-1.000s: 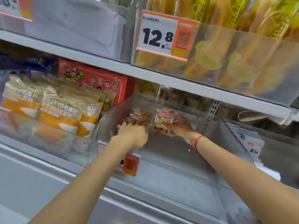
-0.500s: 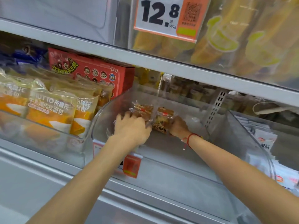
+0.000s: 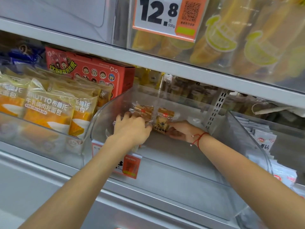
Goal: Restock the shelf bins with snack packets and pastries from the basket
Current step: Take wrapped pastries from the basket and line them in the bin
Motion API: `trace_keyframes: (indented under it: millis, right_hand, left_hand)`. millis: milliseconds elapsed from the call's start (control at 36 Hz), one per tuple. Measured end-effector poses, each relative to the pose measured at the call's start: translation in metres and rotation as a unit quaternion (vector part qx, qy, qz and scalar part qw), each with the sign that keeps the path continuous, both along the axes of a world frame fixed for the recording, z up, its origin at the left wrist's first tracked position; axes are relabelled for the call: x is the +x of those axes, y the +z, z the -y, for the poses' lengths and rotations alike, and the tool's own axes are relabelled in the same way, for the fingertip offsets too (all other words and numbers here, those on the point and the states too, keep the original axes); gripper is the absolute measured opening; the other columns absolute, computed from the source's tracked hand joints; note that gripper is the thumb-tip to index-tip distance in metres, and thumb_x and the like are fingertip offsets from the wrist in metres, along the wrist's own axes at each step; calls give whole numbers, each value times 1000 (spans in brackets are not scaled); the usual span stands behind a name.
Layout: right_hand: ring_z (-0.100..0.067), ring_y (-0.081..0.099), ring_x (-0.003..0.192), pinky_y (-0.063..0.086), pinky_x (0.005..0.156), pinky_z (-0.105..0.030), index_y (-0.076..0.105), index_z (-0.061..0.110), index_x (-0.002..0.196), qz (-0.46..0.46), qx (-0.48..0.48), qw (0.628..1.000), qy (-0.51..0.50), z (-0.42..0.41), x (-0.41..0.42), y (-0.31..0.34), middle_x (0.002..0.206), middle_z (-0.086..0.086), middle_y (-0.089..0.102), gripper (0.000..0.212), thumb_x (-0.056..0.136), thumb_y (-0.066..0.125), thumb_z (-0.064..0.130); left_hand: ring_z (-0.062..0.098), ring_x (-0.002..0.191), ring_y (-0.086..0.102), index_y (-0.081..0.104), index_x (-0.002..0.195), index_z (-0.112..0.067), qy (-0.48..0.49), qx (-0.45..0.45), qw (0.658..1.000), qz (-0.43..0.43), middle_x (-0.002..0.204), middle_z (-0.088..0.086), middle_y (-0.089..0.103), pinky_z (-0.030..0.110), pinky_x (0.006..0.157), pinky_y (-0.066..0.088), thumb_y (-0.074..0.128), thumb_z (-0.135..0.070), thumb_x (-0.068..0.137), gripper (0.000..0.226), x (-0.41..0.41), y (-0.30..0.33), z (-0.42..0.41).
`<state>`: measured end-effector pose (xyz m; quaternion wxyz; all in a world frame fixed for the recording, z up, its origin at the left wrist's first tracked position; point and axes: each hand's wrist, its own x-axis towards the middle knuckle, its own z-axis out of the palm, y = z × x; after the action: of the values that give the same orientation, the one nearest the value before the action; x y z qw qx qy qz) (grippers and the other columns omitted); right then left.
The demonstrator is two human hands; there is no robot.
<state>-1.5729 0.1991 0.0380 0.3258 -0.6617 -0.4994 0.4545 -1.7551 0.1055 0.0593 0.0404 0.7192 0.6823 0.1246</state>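
Price tag [image 3: 165, 15] at 12 o'clock reads "12.8", "500g", orange panel with QR code. Bread bags [image 3: 49, 111] at 9 o'clock, glossy plastic, orange and white, printed "BRUTTO". Red box [image 3: 99, 71] behind, cartoon faces. Clear plastic bin [image 3: 244, 138] at centre, curved front wall. Two small crinkly clear pastry packets deep inside: left packet [image 3: 143, 110], right packet [image 3: 165, 119] upright, red label. Left hand [image 3: 132, 128] fingers curled over left packet. Right hand [image 3: 181, 131] pinching right packet's lower edge; red string bracelet [image 3: 199, 138] on wrist.
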Motion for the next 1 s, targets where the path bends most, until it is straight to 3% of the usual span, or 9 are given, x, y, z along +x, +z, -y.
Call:
trace_keyframes:
  millis: [139,222,306,389,500,611,694,861,1000]
  right_hand:
    - [-14,64,70,55,68,-22,61,3,103,-24,10,1000,-17,18,4,11,87,-9,66,16,93,62,16]
    - [-13,61,68,53,66,-21,60,6,92,-20,24,999,-29,34,7,20,83,-7,64,7,93,61,12]
    - [-14,60,66,53,69,-23,58,7,83,-11,41,998,-39,55,5,35,79,-8,62,10,92,59,8]
    - [-16,61,62,56,72,-29,60,7,92,-20,68,997,-22,80,5,48,87,-12,63,1,92,59,7]
    - [-9,60,59,48,50,-16,62,15,103,92,157,982,53,126,14,51,86,-5,64,11,93,60,12]
    - [0,53,47,41,52,-18,64,19,93,133,249,957,70,175,28,50,60,4,60,5,91,63,15]
    - [0,52,47,41,55,-17,62,29,82,141,279,946,83,212,39,43,46,11,54,13,88,66,18]
    - [-3,51,50,40,57,-23,64,31,83,197,315,921,116,290,58,-7,56,6,56,16,86,65,16]
    - [-6,56,53,49,61,-28,66,28,88,201,152,956,150,320,89,-76,60,7,61,10,88,64,18]
  left_hand:
    - [30,126,38,59,122,-14,-2,12,1000,16,135,11,52,41,107,24,31,-43,101,45,1,3,4]
    - [30,121,44,62,114,-13,-3,37,999,17,128,12,57,41,103,29,36,-40,100,39,0,5,7]
    - [29,113,50,64,105,-15,-4,102,995,8,118,9,63,39,99,32,41,-37,98,33,1,7,14]
    - [26,105,56,68,109,-20,-17,205,978,18,111,4,67,37,94,35,45,-32,97,29,6,14,28]
    - [22,99,59,67,111,-22,-69,265,960,60,108,-1,68,35,87,39,47,-29,96,26,19,24,64]
    - [15,87,60,64,99,-31,-50,232,962,133,87,-13,61,29,69,40,48,-38,96,17,31,27,110]
    - [17,83,59,64,92,-32,-34,186,963,192,81,-13,61,32,70,46,50,-42,94,17,40,17,142]
    - [9,78,63,65,89,-33,-35,88,966,241,85,-19,66,28,66,47,53,-39,93,14,62,-38,194]
    - [13,81,67,67,94,-31,-47,2,981,188,90,-14,70,27,69,48,52,-39,94,17,81,-87,213]
